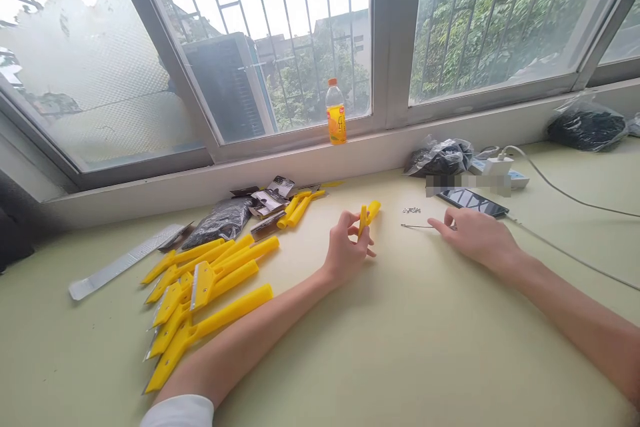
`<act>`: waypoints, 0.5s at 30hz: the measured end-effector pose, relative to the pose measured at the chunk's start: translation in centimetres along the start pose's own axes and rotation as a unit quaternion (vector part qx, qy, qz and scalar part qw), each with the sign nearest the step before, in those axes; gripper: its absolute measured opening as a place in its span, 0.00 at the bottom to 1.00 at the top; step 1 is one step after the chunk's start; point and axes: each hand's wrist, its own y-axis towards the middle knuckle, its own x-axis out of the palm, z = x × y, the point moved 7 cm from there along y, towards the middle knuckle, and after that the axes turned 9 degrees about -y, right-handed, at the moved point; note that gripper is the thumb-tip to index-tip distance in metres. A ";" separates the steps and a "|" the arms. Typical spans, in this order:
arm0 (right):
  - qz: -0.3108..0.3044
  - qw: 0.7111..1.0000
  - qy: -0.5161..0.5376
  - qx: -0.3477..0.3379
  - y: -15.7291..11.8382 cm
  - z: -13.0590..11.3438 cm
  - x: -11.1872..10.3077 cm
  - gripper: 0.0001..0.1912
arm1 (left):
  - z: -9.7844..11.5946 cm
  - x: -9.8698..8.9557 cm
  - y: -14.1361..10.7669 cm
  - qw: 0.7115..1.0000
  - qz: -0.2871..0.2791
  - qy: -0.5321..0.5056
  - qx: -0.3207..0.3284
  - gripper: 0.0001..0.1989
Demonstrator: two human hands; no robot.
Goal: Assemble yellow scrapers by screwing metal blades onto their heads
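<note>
My left hand (349, 248) is closed around a yellow plastic scraper (371, 213), held up above the table with its handle pointing away. To the right, my right hand (477, 235) is low over the table, its fingers curled on a thin screwdriver (419, 225) whose slim metal shaft points left. Most of the screwdriver's rear end is hidden by the fingers. Just beyond the shaft lies a small cluster of metal screws (411, 210). Left of my left forearm, several yellow scrapers with blades (203, 283) lie in an overlapping pile.
Yellow handles (301, 208), dark blade packets (273, 199) and a black-filled plastic bag (220, 219) lie behind the pile. A clear strip (125, 260) is at left. A phone (475, 201), cables and a power strip (517, 179) sit right; an orange drink bottle (336, 117) stands on the sill.
</note>
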 end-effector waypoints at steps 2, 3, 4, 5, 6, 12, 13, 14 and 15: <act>0.070 0.997 -0.014 -0.024 0.0 -0.6 -0.4 0.22 | 0.1 0.0 0.0 1.000 -0.001 0.000 0.000 0.12; 0.108 0.993 -0.012 -0.045 -0.2 -1.2 -0.7 0.23 | 0.1 0.0 0.0 1.000 0.000 -0.001 -0.001 0.12; 0.137 0.988 0.004 -0.071 -0.5 -2.0 -1.1 0.23 | 0.1 0.0 0.0 1.000 0.000 -0.002 -0.001 0.12; 0.155 0.982 0.041 -0.103 -1.0 -3.1 -1.6 0.22 | 0.2 0.1 0.0 1.000 0.000 -0.003 -0.003 0.12; 0.157 0.973 0.100 -0.138 -1.7 -4.3 -2.0 0.21 | 0.2 0.2 0.0 1.000 -0.001 -0.003 -0.005 0.12; -0.077 0.833 0.513 -0.192 -6.0 -11.5 -2.3 0.34 | 0.6 1.1 -0.5 0.999 -0.039 0.017 -0.026 0.10; -0.094 0.817 0.535 -0.193 -6.5 -12.2 -2.3 0.36 | 0.7 1.3 -0.7 0.998 -0.048 0.022 -0.028 0.09; -0.094 0.811 0.544 -0.194 -6.7 -12.6 -2.3 0.36 | 0.8 1.5 -0.8 0.998 -0.056 0.026 -0.029 0.09; -0.084 0.812 0.543 -0.195 -6.7 -12.6 -2.4 0.35 | 0.9 1.7 -1.0 0.997 -0.064 0.029 -0.029 0.08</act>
